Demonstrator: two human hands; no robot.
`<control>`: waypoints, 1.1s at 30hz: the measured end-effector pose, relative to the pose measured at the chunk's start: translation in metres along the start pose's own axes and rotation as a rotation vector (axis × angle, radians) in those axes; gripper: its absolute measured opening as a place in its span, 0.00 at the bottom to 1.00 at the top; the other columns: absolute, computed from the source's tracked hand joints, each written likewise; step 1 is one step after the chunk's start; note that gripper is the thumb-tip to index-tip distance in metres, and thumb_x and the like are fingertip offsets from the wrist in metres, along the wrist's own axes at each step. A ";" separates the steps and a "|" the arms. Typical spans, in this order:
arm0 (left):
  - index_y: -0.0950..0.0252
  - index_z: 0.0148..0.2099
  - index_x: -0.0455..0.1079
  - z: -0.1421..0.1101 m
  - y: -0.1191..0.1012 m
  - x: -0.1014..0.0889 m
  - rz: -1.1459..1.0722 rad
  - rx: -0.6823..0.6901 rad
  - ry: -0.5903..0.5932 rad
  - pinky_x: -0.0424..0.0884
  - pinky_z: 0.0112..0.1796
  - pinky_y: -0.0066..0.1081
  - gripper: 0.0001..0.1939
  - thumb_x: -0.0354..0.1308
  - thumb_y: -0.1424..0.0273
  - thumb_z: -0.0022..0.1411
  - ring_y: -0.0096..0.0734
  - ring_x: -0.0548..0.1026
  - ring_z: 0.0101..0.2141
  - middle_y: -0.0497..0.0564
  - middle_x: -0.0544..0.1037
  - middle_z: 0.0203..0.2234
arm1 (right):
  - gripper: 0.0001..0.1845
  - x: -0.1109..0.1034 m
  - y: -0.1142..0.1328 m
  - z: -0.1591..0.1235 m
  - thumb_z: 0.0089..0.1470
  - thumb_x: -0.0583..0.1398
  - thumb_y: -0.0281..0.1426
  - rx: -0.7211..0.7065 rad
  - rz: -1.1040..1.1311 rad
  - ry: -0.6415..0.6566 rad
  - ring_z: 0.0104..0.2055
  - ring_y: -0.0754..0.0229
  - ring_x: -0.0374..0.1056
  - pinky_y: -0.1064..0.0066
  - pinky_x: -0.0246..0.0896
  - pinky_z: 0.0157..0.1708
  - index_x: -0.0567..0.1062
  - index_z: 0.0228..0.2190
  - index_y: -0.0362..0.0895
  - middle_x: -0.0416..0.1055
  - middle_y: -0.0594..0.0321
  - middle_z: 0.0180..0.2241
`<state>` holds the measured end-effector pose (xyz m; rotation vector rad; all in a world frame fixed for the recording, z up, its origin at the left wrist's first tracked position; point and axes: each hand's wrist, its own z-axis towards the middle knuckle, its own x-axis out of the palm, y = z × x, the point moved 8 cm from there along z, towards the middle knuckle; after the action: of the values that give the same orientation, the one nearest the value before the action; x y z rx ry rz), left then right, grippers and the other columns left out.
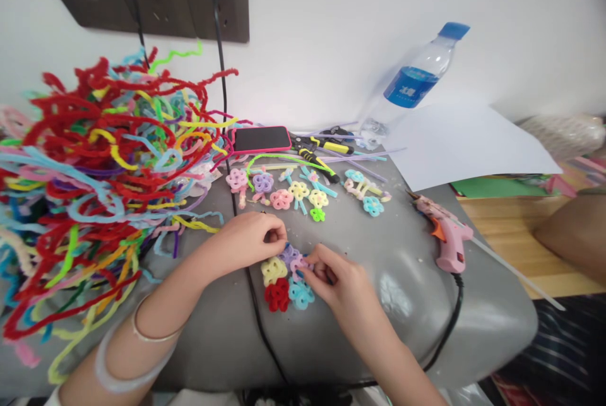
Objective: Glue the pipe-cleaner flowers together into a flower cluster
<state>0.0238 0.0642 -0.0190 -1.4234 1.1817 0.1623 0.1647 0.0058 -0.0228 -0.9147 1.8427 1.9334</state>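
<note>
My left hand [253, 238] is closed in a pinch at the upper edge of a purple pipe-cleaner flower [290, 257]. From the other side, my right hand [338, 276] pinches a pink pipe-cleaner flower [298, 266] between thumb and fingers. A yellow flower [273, 271], a red flower [277, 295] and a light blue flower [302, 294] sit close around these two, forming a cluster on the grey surface [350, 343]. Fingers partly cover the purple and pink flowers, so I cannot tell whether all the flowers are joined.
Tangled pipe cleaners [118, 160] heap up on the left. Behind my hands lie several finished flowers [282, 199], a phone [262, 139] and yellow-black pliers [316, 161]. A pink glue gun [447, 238] with its cord, white paper [473, 147] and a bottle [416, 77] are to the right.
</note>
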 end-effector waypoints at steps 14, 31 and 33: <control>0.62 0.30 0.71 0.001 0.002 0.001 -0.011 -0.001 0.001 0.59 0.30 0.27 0.06 0.55 0.68 0.58 0.28 0.72 0.29 0.44 0.77 0.26 | 0.09 0.000 -0.002 0.000 0.56 0.60 0.28 0.023 0.037 0.005 0.23 0.64 0.53 0.75 0.48 0.23 0.66 0.25 0.46 0.53 0.72 0.19; 0.62 0.31 0.72 0.001 0.001 -0.001 -0.015 0.004 0.002 0.59 0.30 0.27 0.06 0.55 0.69 0.58 0.28 0.72 0.29 0.45 0.77 0.26 | 0.09 -0.001 -0.001 0.001 0.55 0.60 0.27 -0.006 0.011 -0.016 0.23 0.64 0.55 0.76 0.49 0.23 0.66 0.25 0.46 0.54 0.72 0.19; 0.62 0.31 0.72 0.001 0.001 0.000 -0.019 0.007 0.003 0.59 0.30 0.27 0.06 0.55 0.69 0.58 0.29 0.72 0.29 0.45 0.77 0.26 | 0.08 -0.002 -0.002 0.000 0.55 0.60 0.27 0.005 0.020 -0.020 0.23 0.64 0.54 0.75 0.49 0.23 0.67 0.26 0.46 0.53 0.73 0.19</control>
<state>0.0236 0.0653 -0.0197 -1.4285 1.1701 0.1421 0.1671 0.0067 -0.0235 -0.8750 1.8510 1.9422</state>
